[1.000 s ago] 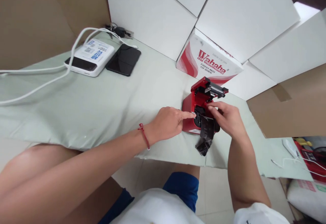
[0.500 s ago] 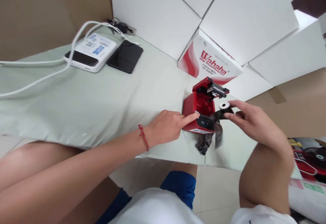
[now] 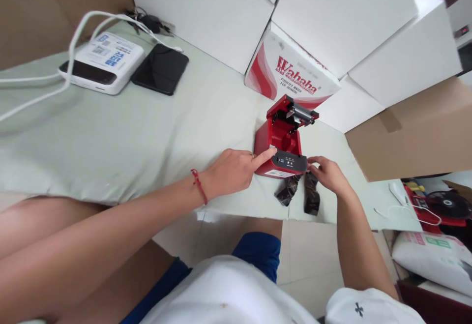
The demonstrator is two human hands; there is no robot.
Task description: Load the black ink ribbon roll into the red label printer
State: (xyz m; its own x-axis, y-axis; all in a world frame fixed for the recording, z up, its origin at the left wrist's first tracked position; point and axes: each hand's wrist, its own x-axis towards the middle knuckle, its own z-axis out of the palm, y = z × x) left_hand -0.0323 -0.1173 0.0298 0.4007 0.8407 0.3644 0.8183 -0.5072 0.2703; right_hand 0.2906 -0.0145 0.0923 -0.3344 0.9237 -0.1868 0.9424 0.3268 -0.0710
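A small red printer (image 3: pixel 262 143) stands on the pale table cover with its lid (image 3: pixel 291 110) raised and its inside bay showing. My left hand (image 3: pixel 234 170) rests at its front left corner, index finger stretched onto the rim and the other fingers curled against the side. By the front right corner, my right hand (image 3: pixel 330 174) has thumb and forefinger close together at the top of a dark glossy strip (image 3: pixel 311 197). A crumpled dark piece (image 3: pixel 287 192) lies in front of the printer. The roll with the white core is not visible now.
A Wahaha carton (image 3: pixel 291 73) stands behind the printer, against stacked white boxes (image 3: pixel 339 19). To the left are a white power bank (image 3: pixel 110 61) with a white cable (image 3: pixel 79 34), a black phone (image 3: pixel 161 69) and keys (image 3: pixel 151 23). A brown carton (image 3: pixel 405 130) is at right.
My right hand has come down and left to the printer's corner, and the white-cored roll has gone from sight. My left hand keeps its place on the printer. The whole view has shifted.
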